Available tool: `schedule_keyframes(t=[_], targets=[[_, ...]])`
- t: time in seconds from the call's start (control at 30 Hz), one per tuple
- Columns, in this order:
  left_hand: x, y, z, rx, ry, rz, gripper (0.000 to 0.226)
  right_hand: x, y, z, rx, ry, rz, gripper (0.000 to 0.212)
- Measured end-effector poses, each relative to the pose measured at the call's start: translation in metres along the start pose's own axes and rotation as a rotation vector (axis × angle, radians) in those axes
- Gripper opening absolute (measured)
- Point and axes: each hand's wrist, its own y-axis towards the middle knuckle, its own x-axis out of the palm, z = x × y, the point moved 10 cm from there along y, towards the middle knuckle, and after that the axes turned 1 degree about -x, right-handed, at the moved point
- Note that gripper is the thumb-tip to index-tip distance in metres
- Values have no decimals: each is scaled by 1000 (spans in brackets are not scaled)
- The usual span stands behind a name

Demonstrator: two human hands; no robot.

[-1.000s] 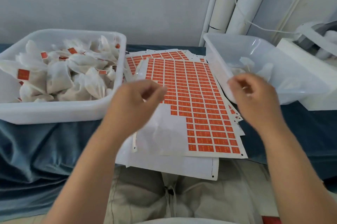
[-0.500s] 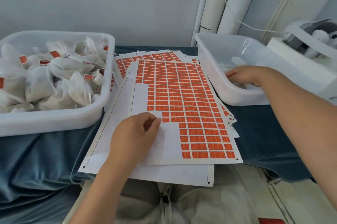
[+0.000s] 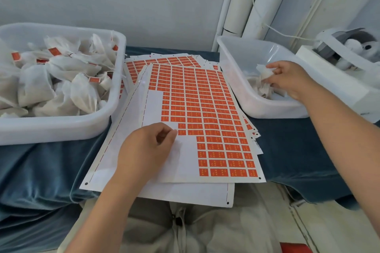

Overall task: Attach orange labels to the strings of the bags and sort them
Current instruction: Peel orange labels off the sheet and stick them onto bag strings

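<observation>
obstacles: left bin (image 3: 61, 127), right bin (image 3: 257, 106) | free: label sheets (image 3: 205, 108) between

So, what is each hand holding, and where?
The right hand grips a white cloth bag by its crumpled side. The left hand touches the orange label sheet; a hold cannot be told.

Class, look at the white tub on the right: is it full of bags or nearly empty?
Nearly empty. The right tub holds a few white bags by the right hand; its far walls are bare.
</observation>
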Motion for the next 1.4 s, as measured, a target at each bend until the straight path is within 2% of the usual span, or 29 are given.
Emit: schedule_keyframes(t=[0.13, 0.23, 0.3, 0.37, 0.43, 0.47, 0.53, 0.6, 0.67, 0.73, 0.77, 0.9, 0.97, 1.07, 1.23, 1.4], targets=[[1, 0, 0, 4, 3, 2, 14, 1, -10, 2, 57, 49, -31, 5], [1, 0, 0, 3, 3, 6, 14, 11, -12, 20, 241, 26, -121, 11], [1, -1, -1, -1, 3, 8, 15, 13, -14, 27, 287, -275, -214, 20], [1, -1, -2, -1, 2, 10, 15, 12, -10, 19, 155, -663, -258, 33], [2, -1, -2, 5, 1, 9, 15, 23, -9, 1, -49, -851, -321, 52], [2, -1, -2, 8, 3, 8, 15, 33, -13, -3, -126, -917, -380, 53], [2, -1, -2, 12, 11, 9, 15, 48, -21, -3, -159, -944, -467, 38], [2, -1, -1, 11, 10, 8, 15, 52, -25, -3, -172, -951, -457, 19], [1, -2, -1, 8, 7, 8, 15, 45, -21, -11, -234, -967, -400, 13], [1, -2, -2, 10, 0, 9, 15, 32, -13, -13, -236, -868, -345, 11], [1, -2, -2, 11, -1, 8, 14, 24, -9, -12, -211, -754, -314, 16], [1, -2, -2, 13, 7, 11, 14, 7, -14, 3, -51, -154, -284, 14], [1, -2, -1, 16, 8, 14, 14, 4, -16, 8, -18, 8, -278, 20], [1, -2, 0, 15, 11, 11, 13, -2, -16, 7, -17, 106, -238, 25], [0, -3, 0, -1, 10, 12, 15, -8, -14, 7, -37, 117, -164, 36], [0, -3, 1, -2, 17, 1, 15, -17, -8, 7, -58, 32, -102, 27]])
